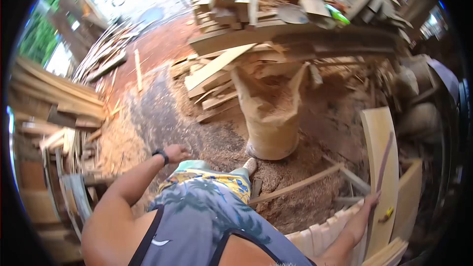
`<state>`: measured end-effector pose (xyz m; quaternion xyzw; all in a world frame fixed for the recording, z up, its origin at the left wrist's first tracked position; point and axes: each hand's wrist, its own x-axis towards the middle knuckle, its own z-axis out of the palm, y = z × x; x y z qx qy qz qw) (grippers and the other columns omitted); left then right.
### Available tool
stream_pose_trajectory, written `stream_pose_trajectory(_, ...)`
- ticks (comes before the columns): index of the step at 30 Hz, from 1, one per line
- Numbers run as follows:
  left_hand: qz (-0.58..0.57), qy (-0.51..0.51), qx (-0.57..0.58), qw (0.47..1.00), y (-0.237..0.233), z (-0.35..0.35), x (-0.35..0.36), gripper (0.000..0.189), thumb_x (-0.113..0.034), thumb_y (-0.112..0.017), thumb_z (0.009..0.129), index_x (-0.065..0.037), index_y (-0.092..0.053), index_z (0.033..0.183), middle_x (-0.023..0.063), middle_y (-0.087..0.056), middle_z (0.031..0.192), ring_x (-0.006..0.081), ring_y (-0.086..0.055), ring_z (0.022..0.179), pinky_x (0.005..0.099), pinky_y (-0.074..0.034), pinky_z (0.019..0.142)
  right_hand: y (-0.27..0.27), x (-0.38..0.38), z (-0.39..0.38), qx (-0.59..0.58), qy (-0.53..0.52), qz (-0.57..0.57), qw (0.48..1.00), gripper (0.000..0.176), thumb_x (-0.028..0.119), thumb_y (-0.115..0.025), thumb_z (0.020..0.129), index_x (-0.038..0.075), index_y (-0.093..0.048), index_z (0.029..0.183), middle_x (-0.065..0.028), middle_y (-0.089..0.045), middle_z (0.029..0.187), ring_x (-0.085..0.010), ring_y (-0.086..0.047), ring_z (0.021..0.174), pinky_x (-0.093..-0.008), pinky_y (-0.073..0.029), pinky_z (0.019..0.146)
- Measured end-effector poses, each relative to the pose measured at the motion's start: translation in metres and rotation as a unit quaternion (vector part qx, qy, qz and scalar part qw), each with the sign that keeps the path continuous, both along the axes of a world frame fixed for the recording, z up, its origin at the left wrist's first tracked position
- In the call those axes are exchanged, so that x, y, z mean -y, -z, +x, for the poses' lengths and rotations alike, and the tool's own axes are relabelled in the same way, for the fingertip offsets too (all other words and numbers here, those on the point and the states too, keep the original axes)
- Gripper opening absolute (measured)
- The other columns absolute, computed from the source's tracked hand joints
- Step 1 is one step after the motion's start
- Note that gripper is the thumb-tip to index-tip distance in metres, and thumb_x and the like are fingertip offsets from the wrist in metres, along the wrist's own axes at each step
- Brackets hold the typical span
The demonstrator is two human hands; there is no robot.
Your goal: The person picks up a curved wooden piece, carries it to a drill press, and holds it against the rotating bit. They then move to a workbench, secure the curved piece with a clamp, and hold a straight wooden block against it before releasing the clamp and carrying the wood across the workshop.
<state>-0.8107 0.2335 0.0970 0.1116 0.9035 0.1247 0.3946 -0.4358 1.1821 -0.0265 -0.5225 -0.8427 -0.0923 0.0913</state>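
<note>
My left hand (178, 153), with a black watch on the wrist, hangs over the ground beside my shorts. Its fingers are loosely stretched and hold nothing. On the right, my right hand (372, 200) is closed on a thin brown strip (385, 160) that points up and away from me. Behind the strip, a wide pale wooden board (379, 123) stands at a steep slant. A small yellow-and-black object (387, 215) lies against that board, too blurred to name. Several pale wood pieces (322, 234) sit side by side below my right forearm.
Ahead stands an open sack (272, 130) of shavings. Behind it a heavy beam (236, 39) carries stacked timber (231, 0). A wooden bar (295, 186) crosses low in front of my legs. Boards (54, 93) are piled at left; shavings (120, 150) cover much of the ground.
</note>
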Motion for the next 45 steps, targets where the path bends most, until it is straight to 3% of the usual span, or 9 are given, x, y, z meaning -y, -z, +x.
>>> stream_pose_trajectory(3, -0.048, -0.028, 0.028, 0.998, 0.005, -0.002, 0.012, 0.046, -0.047, -0.060, 0.089, -0.004, -0.070, 0.104, 0.0198, -0.068, 0.106, 0.0359, -0.064, 0.101, 0.0419, -0.050, 0.087, -0.095, 0.109, -0.072, 0.158, 0.173, -0.064, 0.970, 0.051, 0.012, -0.052, 0.087, 0.010, -0.047, 0.138, -0.0129, -0.053, 0.136, -0.0316, -0.052, 0.122, -0.0485, -0.046, 0.096)
stream_pose_trajectory(7, -0.103, -0.069, 0.056, 0.991, 0.010, 0.006, 0.041, 0.048, -0.049, -0.061, 0.087, -0.006, -0.069, 0.108, 0.0190, -0.068, 0.109, 0.0344, -0.063, 0.103, 0.0411, -0.049, 0.089, -0.045, 0.039, -0.052, 0.177, 0.176, -0.069, 0.966, 0.032, 0.012, -0.059, 0.088, 0.006, -0.060, 0.120, -0.0118, -0.068, 0.101, -0.0286, -0.062, 0.102, -0.0390, -0.051, 0.087)
stream_pose_trajectory(12, -0.060, -0.169, 0.042, 0.983, 0.020, 0.042, 0.092, 0.054, -0.052, -0.059, 0.086, -0.001, -0.070, 0.099, 0.0240, -0.067, 0.101, 0.0383, -0.064, 0.099, 0.0437, -0.049, 0.086, -0.025, 0.106, -0.096, -0.111, 0.071, -0.247, 0.960, 0.026, 0.015, -0.059, 0.091, 0.008, -0.062, 0.116, -0.0100, -0.069, 0.099, -0.0241, -0.065, 0.096, -0.0378, -0.053, 0.082)
stream_pose_trajectory(17, 0.018, -0.296, 0.034, 0.954, 0.063, 0.111, 0.147, 0.047, -0.045, -0.059, 0.084, -0.003, -0.072, 0.098, 0.0228, -0.069, 0.099, 0.0363, -0.065, 0.097, 0.0425, -0.050, 0.086, 0.022, 0.227, -0.160, -0.510, -0.019, -0.715, 0.478, 0.021, 0.018, -0.059, 0.093, 0.010, -0.065, 0.112, -0.0083, -0.070, 0.096, -0.0196, -0.067, 0.089, -0.0366, -0.054, 0.078)
stream_pose_trajectory(19, 0.022, -0.307, 0.095, 0.947, 0.084, 0.141, 0.170, 0.047, -0.044, -0.055, 0.085, -0.002, -0.073, 0.095, 0.0226, -0.069, 0.098, 0.0370, -0.066, 0.096, 0.0421, -0.050, 0.087, -0.033, 0.384, -0.229, -0.502, -0.005, -0.742, 0.444, 0.021, 0.017, -0.064, 0.092, 0.010, -0.064, 0.111, -0.0056, -0.070, 0.094, -0.0146, -0.065, 0.077, -0.0319, -0.053, 0.073)
stream_pose_trajectory(27, 0.008, -0.387, 0.165, 0.907, 0.205, 0.259, 0.314, 0.056, -0.056, -0.050, 0.088, -0.005, -0.074, 0.093, 0.0201, -0.070, 0.095, 0.0354, -0.067, 0.091, 0.0418, -0.051, 0.083, -0.078, 0.737, -0.383, -0.261, -0.142, -0.818, 0.493, 0.018, 0.005, -0.067, 0.088, 0.010, -0.062, 0.105, -0.0025, -0.066, 0.091, -0.0145, -0.064, 0.079, -0.0307, -0.052, 0.071)
stream_pose_trajectory(29, -0.024, -0.376, 0.119, 0.919, 0.232, 0.278, 0.354, 0.056, -0.057, -0.051, 0.087, -0.006, -0.074, 0.091, 0.0193, -0.070, 0.094, 0.0342, -0.068, 0.090, 0.0409, -0.051, 0.082, -0.064, 0.795, -0.421, -0.121, -0.166, -0.761, 0.615, 0.020, 0.003, -0.069, 0.085, 0.003, -0.062, 0.103, -0.0071, -0.066, 0.089, -0.0181, -0.065, 0.071, -0.0317, -0.053, 0.063)
stream_pose_trajectory(41, 0.122, -0.795, 0.133, 0.579, 0.204, 0.301, 0.464, 0.053, -0.051, -0.054, 0.089, -0.001, -0.072, 0.089, 0.0144, -0.071, 0.080, 0.0225, -0.070, 0.074, 0.0387, -0.054, 0.075, 0.000, 1.078, -0.605, 0.259, -0.442, -0.694, 0.506, 0.020, -0.003, -0.072, 0.073, -0.006, -0.070, 0.092, -0.0089, -0.068, 0.078, -0.0190, -0.066, 0.065, -0.0316, -0.056, 0.060)
stream_pose_trajectory(45, 0.090, -0.701, 0.130, 0.695, 0.207, 0.305, 0.461, 0.056, -0.052, -0.059, 0.085, 0.001, -0.069, 0.101, 0.0173, -0.071, 0.095, 0.0254, -0.070, 0.082, 0.0378, -0.055, 0.075, -0.010, 1.174, -0.644, 0.363, -0.619, -0.428, 0.549, 0.014, 0.003, -0.071, 0.075, -0.005, -0.071, 0.087, -0.0116, -0.069, 0.077, -0.0198, -0.067, 0.063, -0.0319, -0.056, 0.057)
